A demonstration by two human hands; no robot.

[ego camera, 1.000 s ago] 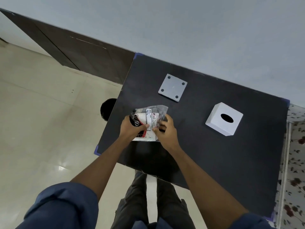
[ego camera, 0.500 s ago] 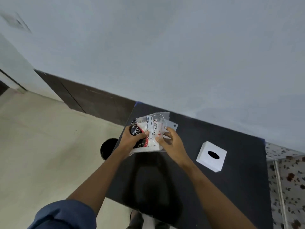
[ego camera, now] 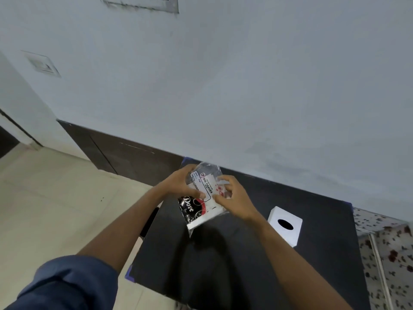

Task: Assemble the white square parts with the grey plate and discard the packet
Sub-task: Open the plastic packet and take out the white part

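packet [ego camera: 202,199]: clear tissue bag, held up above black table [ego camera: 312,253]
left hand [ego camera: 178,184]: gripping its upper left side
right hand [ego camera: 234,198]: pinching its right edge
white square part [ego camera: 285,225]: on table, right of hands

Packet [ego camera: 204,195] left of box [ego camera: 285,225]

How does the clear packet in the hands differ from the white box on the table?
The packet is held up off the black table by the left hand and right hand; the white box rests on it untouched. The packet is clear, crinkled plastic with printed labels; the box is plain, rigid and opaque, with a dark oval hole on top. Both show white.
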